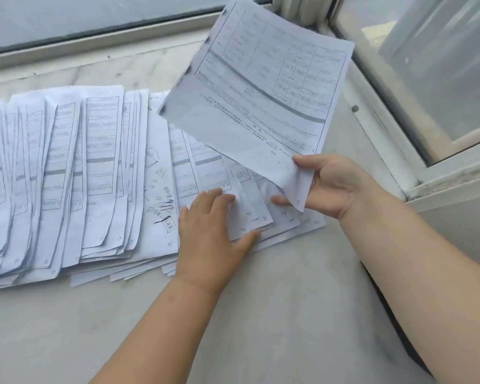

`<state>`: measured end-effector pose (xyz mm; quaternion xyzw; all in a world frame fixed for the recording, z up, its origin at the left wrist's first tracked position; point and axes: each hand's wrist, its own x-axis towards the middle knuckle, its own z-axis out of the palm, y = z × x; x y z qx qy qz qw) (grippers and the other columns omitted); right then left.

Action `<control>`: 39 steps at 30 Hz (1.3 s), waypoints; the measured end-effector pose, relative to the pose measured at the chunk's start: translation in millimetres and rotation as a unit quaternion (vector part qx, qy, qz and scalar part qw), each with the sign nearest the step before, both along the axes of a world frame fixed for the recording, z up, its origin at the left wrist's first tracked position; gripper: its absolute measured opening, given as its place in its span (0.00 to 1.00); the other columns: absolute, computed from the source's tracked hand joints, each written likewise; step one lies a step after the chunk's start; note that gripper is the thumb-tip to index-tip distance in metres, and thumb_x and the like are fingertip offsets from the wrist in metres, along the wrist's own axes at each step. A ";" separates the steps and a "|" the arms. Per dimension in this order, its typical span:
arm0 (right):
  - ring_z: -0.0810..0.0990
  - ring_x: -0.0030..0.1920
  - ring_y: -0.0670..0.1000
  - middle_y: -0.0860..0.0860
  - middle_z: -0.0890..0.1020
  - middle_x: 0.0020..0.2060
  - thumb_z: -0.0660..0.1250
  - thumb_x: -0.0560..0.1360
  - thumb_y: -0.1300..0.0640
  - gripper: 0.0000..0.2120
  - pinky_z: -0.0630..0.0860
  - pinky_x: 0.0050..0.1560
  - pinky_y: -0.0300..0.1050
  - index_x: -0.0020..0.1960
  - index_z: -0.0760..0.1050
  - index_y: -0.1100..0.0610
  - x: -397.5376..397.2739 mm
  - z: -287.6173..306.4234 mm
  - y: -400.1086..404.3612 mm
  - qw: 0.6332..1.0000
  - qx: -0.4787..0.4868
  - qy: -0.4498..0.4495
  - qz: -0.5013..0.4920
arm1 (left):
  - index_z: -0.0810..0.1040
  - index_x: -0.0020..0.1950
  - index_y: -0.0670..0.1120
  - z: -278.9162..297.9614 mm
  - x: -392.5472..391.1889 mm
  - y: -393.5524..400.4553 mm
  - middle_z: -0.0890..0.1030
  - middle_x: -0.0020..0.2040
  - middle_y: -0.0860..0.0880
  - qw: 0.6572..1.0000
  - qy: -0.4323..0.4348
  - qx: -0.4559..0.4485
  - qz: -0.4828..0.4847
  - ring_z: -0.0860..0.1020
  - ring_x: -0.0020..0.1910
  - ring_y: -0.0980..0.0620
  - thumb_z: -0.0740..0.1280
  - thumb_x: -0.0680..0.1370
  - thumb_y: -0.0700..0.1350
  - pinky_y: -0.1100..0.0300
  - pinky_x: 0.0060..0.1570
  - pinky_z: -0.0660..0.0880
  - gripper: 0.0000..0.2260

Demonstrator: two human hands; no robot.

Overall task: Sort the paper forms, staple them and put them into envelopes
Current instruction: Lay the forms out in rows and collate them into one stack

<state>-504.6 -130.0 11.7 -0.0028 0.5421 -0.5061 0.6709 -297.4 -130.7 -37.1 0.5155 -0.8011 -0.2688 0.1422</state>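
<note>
Head view: right hand (333, 187) pinches a lifted form (261, 87) at frame centre while the flat left hand (214, 234) presses the fanned forms (100, 176) on the sill (261, 314), where a slip could scramble their order.

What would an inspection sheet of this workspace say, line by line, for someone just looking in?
Surface: pale marble ledge by a window, faintly stained.
Job's things: printed forms fanned out in overlapping rows across the ledge, small handwritten numbers at their corners; one sheet with handwritten notes among them; one form lifted clear of the rest. No stapler or envelopes seen.
Clutter: nothing seen.
Hands: left hand rests flat on the spread forms, fingers straight; right hand pinches the lifted form by its lower corner.
Cables: nothing seen.
Surroundings: window frames behind and to the right, paint worn at the right-hand frame.
</note>
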 end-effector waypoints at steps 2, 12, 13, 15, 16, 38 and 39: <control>0.85 0.47 0.56 0.53 0.85 0.53 0.55 0.80 0.64 0.14 0.79 0.47 0.61 0.61 0.76 0.57 3.6 -2.2 -1.3 1.000 -0.004 -0.015 0.021 | 0.77 0.59 0.47 1.9 3.8 0.6 0.73 0.65 0.50 1.000 0.027 0.014 0.007 0.66 0.67 0.51 0.75 0.69 0.54 0.41 0.68 0.63 0.23; 0.85 0.49 0.55 0.54 0.84 0.56 0.55 0.80 0.65 0.15 0.82 0.46 0.57 0.61 0.76 0.58 3.0 5.5 -9.2 0.999 -0.017 -0.011 0.049 | 0.76 0.47 0.49 3.8 17.7 0.3 0.71 0.64 0.59 0.990 0.111 0.088 0.023 0.64 0.71 0.57 0.74 0.72 0.44 0.56 0.75 0.51 0.08; 0.85 0.50 0.55 0.54 0.84 0.56 0.55 0.80 0.65 0.15 0.80 0.49 0.58 0.62 0.75 0.59 4.0 7.0 -9.6 0.999 -0.028 -0.027 0.038 | 0.76 0.46 0.48 3.5 17.8 0.8 0.70 0.63 0.61 0.989 0.115 0.089 0.023 0.64 0.71 0.58 0.74 0.71 0.43 0.56 0.75 0.50 0.08; 0.84 0.51 0.55 0.54 0.83 0.57 0.56 0.80 0.65 0.15 0.78 0.54 0.60 0.63 0.74 0.59 8.3 7.4 -11.6 0.997 -0.047 -0.059 0.027 | 0.76 0.44 0.47 1.9 17.9 2.0 0.69 0.62 0.61 0.988 0.125 0.086 0.017 0.63 0.71 0.59 0.74 0.71 0.42 0.55 0.75 0.49 0.07; 0.85 0.50 0.54 0.53 0.84 0.55 0.55 0.80 0.64 0.15 0.77 0.56 0.62 0.63 0.74 0.58 11.5 6.4 -13.0 0.996 -0.052 -0.067 0.028 | 0.76 0.44 0.47 0.6 18.2 2.5 0.69 0.63 0.61 0.988 0.128 0.081 0.010 0.63 0.71 0.59 0.74 0.71 0.42 0.55 0.75 0.48 0.08; 0.86 0.46 0.50 0.48 0.85 0.52 0.56 0.80 0.63 0.16 0.68 0.62 0.72 0.63 0.76 0.53 43.6 -8.0 -24.0 0.994 -0.024 -0.056 0.089 | 0.66 0.71 0.50 -4.2 61.3 7.1 0.60 0.75 0.46 0.997 -0.018 0.002 0.077 0.52 0.77 0.45 0.71 0.67 0.60 0.43 0.75 0.48 0.36; 0.86 0.45 0.50 0.48 0.85 0.52 0.56 0.80 0.63 0.16 0.68 0.62 0.72 0.62 0.76 0.53 46.9 -7.6 -25.2 0.994 -0.024 -0.057 0.093 | 0.65 0.72 0.50 -4.8 64.5 8.6 0.61 0.75 0.46 0.996 -0.016 0.009 0.084 0.52 0.77 0.45 0.69 0.66 0.62 0.42 0.75 0.50 0.37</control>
